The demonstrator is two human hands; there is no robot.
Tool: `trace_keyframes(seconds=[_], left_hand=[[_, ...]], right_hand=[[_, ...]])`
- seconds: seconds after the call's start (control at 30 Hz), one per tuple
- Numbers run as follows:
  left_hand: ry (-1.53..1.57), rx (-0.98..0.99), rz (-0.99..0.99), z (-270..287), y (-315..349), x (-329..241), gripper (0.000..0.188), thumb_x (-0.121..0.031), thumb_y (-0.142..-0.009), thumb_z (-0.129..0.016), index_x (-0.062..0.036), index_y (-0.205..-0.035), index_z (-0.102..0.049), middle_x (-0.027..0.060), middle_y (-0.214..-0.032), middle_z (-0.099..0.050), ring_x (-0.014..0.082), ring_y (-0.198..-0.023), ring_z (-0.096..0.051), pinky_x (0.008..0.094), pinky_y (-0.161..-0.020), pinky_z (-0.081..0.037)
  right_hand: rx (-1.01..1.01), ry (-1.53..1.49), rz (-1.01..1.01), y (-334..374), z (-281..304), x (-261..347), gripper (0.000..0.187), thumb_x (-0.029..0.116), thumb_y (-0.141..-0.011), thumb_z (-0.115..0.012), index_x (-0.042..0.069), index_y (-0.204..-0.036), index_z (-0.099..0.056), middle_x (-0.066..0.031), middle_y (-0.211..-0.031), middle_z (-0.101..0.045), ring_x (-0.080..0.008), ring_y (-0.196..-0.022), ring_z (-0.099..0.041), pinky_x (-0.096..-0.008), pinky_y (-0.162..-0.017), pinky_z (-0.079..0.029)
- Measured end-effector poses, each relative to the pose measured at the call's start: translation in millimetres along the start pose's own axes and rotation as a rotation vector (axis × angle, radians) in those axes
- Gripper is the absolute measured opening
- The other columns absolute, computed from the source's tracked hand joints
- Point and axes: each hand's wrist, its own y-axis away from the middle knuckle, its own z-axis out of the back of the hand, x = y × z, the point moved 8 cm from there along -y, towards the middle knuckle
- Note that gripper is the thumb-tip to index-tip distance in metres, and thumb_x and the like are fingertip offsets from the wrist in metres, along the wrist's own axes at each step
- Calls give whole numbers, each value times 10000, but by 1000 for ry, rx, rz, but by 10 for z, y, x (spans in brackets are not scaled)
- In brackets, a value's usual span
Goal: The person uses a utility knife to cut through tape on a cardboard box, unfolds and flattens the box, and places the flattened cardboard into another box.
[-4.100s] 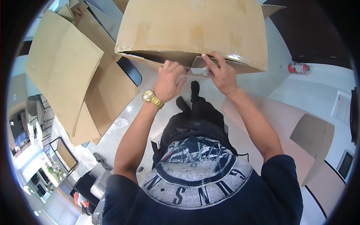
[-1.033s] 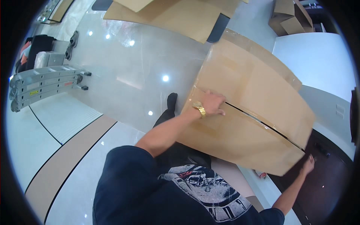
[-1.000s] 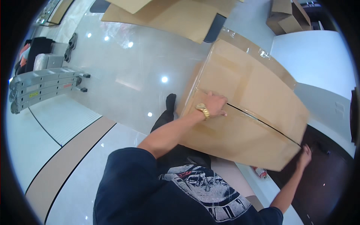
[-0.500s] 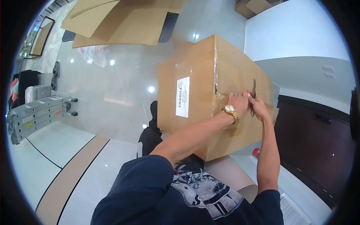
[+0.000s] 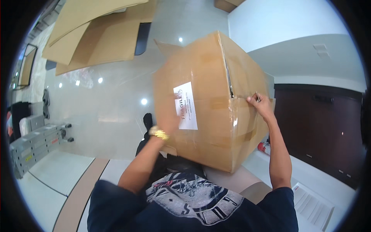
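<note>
A large brown cardboard box (image 5: 210,73) stands in front of me, its taped edge (image 5: 225,62) turned toward me and partly split open. On its left face is a white label (image 5: 186,108). My left hand (image 5: 171,118), with a gold watch (image 5: 159,133) on the wrist, is at that face beside the label; motion smears its fingers. At the box's right face, my right hand (image 5: 262,106) is closed in a pinch around a small dark metal tool (image 5: 257,97), mostly hidden by the fingers.
Flattened cardboard sheets (image 5: 100,42) lie at the far left. A folded metal ladder (image 5: 40,145) rests on the left. Right of the box are a dark brown door (image 5: 315,131) and a red-and-white object (image 5: 264,147). A white wall (image 5: 286,23) rises behind.
My left hand has left the right face and swung left to the label side. The box appears turned, with more of its left face showing. My right hand keeps the tool.
</note>
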Motion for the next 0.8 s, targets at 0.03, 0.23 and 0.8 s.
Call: trace_keyframes(seconds=[0.03, 0.23, 0.8], left_hand=[[7, -95, 24, 250, 18, 429, 566, -313, -869, -800, -1, -1278, -564, 195, -1283, -604, 367, -1188, -588, 467, -1039, -460], [-348, -159, 560, 862, 136, 2337, 886, -594, -921, -677, -26, -1532, -380, 232, -1472, -492, 372, -1380, -462, 492, -1132, -398], [-323, 129, -332, -453, -695, -1121, 1162, -557, -696, -892, -3, -1553, -336, 355, -1557, -304, 497, -1426, -355, 551, -1155, -338]], right_hand=[[-16, -71, -12, 19, 141, -10, 413, 437, -905, -770, 88, -741, -624, 59, -669, -542, -69, -612, -444, -301, -559, -334], [-83, -412, -167, 49, 1138, 203, 368, 452, -914, -763, 134, -792, -625, 84, -672, -507, -27, -552, -359, -236, -513, -296], [-241, -445, -164, -240, 1267, -499, 509, 541, -952, -666, 35, -911, -712, -16, -811, -639, -99, -767, -576, -296, -690, -441]])
